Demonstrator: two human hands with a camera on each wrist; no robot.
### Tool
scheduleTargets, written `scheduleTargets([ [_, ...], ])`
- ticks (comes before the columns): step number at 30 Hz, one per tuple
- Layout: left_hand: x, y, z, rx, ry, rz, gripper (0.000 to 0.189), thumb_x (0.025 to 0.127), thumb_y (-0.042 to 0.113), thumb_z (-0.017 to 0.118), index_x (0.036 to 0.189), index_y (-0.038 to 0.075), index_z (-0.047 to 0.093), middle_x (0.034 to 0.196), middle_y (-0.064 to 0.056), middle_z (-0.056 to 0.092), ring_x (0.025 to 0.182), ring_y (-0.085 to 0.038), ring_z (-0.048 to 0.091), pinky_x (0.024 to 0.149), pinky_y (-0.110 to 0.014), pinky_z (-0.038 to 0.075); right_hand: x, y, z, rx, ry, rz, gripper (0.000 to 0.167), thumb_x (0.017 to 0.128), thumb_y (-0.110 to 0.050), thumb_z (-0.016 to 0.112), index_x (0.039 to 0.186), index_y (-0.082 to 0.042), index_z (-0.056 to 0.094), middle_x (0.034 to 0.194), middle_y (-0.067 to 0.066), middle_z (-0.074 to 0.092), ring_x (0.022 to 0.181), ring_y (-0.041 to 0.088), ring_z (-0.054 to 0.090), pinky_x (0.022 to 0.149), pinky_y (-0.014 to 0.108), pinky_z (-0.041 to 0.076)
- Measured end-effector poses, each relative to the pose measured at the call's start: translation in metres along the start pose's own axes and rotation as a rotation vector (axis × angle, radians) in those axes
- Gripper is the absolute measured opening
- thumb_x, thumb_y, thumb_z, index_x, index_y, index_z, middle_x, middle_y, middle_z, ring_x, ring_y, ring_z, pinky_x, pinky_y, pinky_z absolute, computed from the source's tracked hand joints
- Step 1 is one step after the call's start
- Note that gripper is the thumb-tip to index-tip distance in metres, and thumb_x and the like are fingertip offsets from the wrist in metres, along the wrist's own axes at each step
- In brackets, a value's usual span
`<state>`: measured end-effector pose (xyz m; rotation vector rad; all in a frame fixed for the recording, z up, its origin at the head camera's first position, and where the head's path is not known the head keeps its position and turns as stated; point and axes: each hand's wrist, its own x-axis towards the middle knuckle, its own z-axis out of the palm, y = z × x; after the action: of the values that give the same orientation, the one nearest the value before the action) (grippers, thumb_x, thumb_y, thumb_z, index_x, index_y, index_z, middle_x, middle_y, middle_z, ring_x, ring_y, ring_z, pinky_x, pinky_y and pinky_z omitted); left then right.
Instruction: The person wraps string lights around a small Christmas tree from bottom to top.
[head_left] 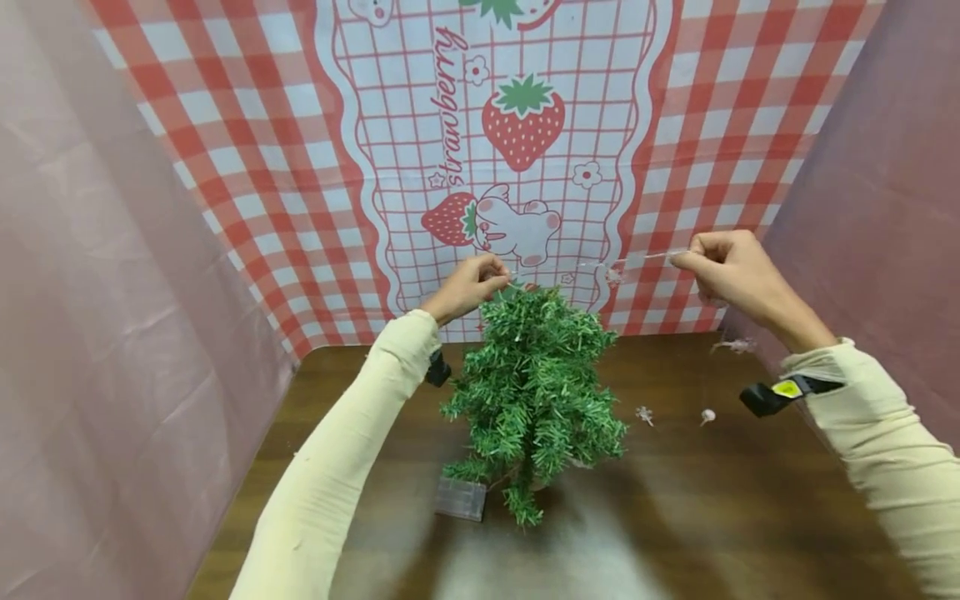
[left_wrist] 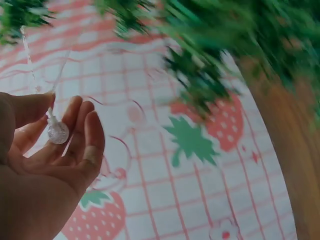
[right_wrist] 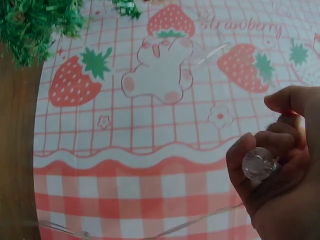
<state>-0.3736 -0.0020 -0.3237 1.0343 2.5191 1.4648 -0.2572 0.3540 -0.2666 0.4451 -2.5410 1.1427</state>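
A small green artificial tree (head_left: 536,367) stands upright on the wooden table. Behind its top my left hand (head_left: 467,287) pinches a thin clear string of lights (head_left: 643,257) between thumb and fingers. A clear crackled ball bulb (left_wrist: 58,133) hangs just below that pinch in the left wrist view. Out to the right, raised above the table, my right hand (head_left: 731,271) grips the other part of the string. Another clear ball bulb (right_wrist: 259,164) lies against its curled fingers. The stretch between my hands is nearly straight, with one bulb (head_left: 615,275) along it.
A greyish see-through box (head_left: 461,498) lies at the tree's front left foot. Right of the tree are a snowflake-shaped piece (head_left: 645,415), a small round-headed piece (head_left: 707,416) and a pale pinkish item (head_left: 735,344). A strawberry-print checked cloth (head_left: 405,275) hangs behind; pink curtains flank both sides.
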Motion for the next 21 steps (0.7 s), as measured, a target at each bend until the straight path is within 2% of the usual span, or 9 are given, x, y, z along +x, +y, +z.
scheduleTargets([
  [4,-0.002,-0.016,-0.002,0.081,0.063,0.018,0.015,0.105,0.012,0.051,0.108,0.0,0.058,0.099,-0.012,0.064,0.083,-0.024,0.059,0.069,-0.03,0.047,0.0,-0.009,0.008,-0.041,-0.094,0.012,0.04,0.1,-0.032,0.062,0.075,-0.003,0.052,0.057,0.012,0.048,0.045,0.022,0.043,0.043,0.036,0.039],
  [8,-0.009,-0.028,-0.004,0.065,0.137,0.018,0.017,0.105,0.012,0.051,0.111,-0.001,0.058,0.093,-0.014,0.064,0.077,-0.02,0.056,0.065,-0.034,0.043,0.002,-0.022,0.013,-0.173,-0.129,-0.004,0.039,0.099,-0.04,0.061,0.078,-0.008,0.055,0.06,0.01,0.052,0.046,0.022,0.045,0.045,0.033,0.04],
  [12,-0.024,-0.036,-0.012,-0.032,0.174,-0.008,0.021,0.105,0.015,0.052,0.114,-0.003,0.057,0.104,-0.019,0.065,0.091,-0.027,0.063,0.079,-0.043,0.053,0.005,-0.028,0.017,-0.364,-0.128,-0.036,0.033,0.099,-0.039,0.06,0.082,-0.011,0.06,0.061,0.004,0.056,0.05,0.019,0.049,0.05,0.031,0.041],
  [15,-0.036,-0.041,-0.018,-0.113,0.185,-0.031,0.023,0.104,0.017,0.053,0.116,-0.003,0.057,0.112,-0.02,0.064,0.104,-0.034,0.063,0.092,-0.048,0.053,0.006,-0.027,0.018,-0.46,-0.141,-0.049,0.029,0.099,-0.034,0.062,0.083,-0.01,0.061,0.064,0.002,0.058,0.053,0.018,0.049,0.053,0.032,0.04],
  [18,-0.046,-0.046,-0.024,-0.148,0.191,-0.048,0.024,0.104,0.018,0.054,0.116,-0.003,0.057,0.116,-0.021,0.063,0.108,-0.04,0.062,0.092,-0.049,0.053,0.006,-0.024,0.019,-0.525,-0.16,-0.04,0.032,0.099,-0.037,0.062,0.081,-0.01,0.061,0.064,0.002,0.057,0.054,0.018,0.048,0.054,0.033,0.039],
  [21,-0.057,-0.055,-0.027,-0.133,0.204,-0.073,0.023,0.104,0.017,0.053,0.116,-0.001,0.057,0.117,-0.021,0.062,0.108,-0.041,0.061,0.09,-0.05,0.054,0.007,-0.021,0.021,-0.566,-0.163,-0.029,0.039,0.097,-0.044,0.061,0.077,-0.01,0.061,0.061,0.002,0.054,0.052,0.018,0.046,0.055,0.033,0.038],
])
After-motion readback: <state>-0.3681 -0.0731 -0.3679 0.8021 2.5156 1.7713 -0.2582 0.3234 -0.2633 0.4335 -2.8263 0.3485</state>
